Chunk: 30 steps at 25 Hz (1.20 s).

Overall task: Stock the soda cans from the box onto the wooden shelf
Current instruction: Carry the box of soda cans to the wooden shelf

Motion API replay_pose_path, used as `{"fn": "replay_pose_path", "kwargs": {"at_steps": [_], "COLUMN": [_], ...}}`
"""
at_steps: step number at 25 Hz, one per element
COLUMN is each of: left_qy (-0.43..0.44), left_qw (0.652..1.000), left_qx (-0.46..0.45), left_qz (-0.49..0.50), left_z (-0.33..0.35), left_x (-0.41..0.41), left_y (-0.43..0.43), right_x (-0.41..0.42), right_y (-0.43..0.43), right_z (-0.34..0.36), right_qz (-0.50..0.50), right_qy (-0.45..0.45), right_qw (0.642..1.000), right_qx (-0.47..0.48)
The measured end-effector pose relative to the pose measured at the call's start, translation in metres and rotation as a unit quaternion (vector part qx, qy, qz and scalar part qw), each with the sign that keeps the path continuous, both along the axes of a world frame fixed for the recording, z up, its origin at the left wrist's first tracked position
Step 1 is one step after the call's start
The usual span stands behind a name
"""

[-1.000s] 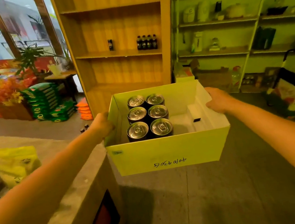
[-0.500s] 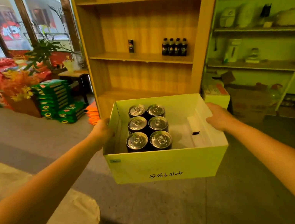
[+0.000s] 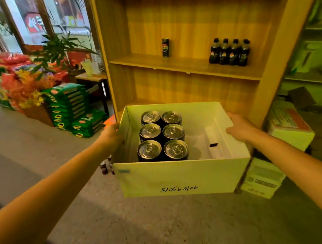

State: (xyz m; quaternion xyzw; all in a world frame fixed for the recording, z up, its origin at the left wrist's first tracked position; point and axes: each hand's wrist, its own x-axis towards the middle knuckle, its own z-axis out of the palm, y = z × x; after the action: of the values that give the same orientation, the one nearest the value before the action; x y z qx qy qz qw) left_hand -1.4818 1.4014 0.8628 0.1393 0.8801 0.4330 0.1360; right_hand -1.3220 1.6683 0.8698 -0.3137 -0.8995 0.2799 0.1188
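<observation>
I carry an open pale cardboard box (image 3: 178,178) in front of me, off the floor. My left hand (image 3: 111,136) grips its left wall and my right hand (image 3: 240,127) grips its right wall. Several black soda cans (image 3: 161,135) with silver tops stand in two rows in the box's left half; the right half holds only a white insert. Just beyond stands the wooden shelf (image 3: 184,64), with one black can (image 3: 165,47) and several small dark bottles (image 3: 229,51) on its middle board.
Green stacked bags (image 3: 70,107) and a plant with orange flowers (image 3: 28,86) stand left of the shelf. Two small bottles (image 3: 105,167) sit on the floor by the box. Cardboard boxes (image 3: 272,158) lie right of it, before a green metal rack (image 3: 319,57).
I have walked toward the wooden shelf carrying the box; the shelf is much closer and the grey counter at the left is gone from view. Both hands keep their hold.
</observation>
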Motion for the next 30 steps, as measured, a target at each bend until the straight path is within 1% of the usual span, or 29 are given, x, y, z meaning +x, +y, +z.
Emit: {"fn": "replay_pose_path", "kwargs": {"at_steps": [5,9,12,19,22,25,28,30], "left_qy": [-0.004,-0.028,-0.034,-0.028,-0.007,0.007,0.016,-0.008], "left_qw": [0.998,0.996,0.995,0.998,0.999,0.995,0.990,0.989], "left_qx": [0.004,0.017,0.017,-0.001,-0.050,-0.071,-0.090,-0.077], "left_qz": [0.067,0.088,0.096,0.054,0.002,-0.069,-0.110,-0.125], "left_z": [0.001,0.007,0.002,-0.036,-0.051,-0.064,-0.079,-0.095], "left_x": [-0.118,-0.194,-0.253,-0.412,-0.493,-0.568,-0.616,-0.640], "left_y": [0.058,0.088,0.103,0.123,0.129,0.137,0.149,0.159], "right_x": [-0.158,-0.254,-0.315,-0.440,-0.490,-0.531,-0.558,-0.576], "right_y": [0.071,0.112,0.129,0.132,0.116,0.098,0.090,0.094], "right_z": [-0.008,-0.004,-0.006,-0.042,-0.064,-0.077,-0.095,-0.111], "right_qz": [0.041,0.077,0.081,0.030,-0.040,-0.098,-0.141,-0.156], "right_qy": [0.007,0.001,-0.012,0.001,0.008,0.014,0.016,0.011], "right_qw": [0.999,0.997,0.997,1.000,0.999,0.994,0.988,0.986], "right_qx": [-0.004,0.007,0.014,0.002,-0.010,-0.037,-0.060,-0.059]}}
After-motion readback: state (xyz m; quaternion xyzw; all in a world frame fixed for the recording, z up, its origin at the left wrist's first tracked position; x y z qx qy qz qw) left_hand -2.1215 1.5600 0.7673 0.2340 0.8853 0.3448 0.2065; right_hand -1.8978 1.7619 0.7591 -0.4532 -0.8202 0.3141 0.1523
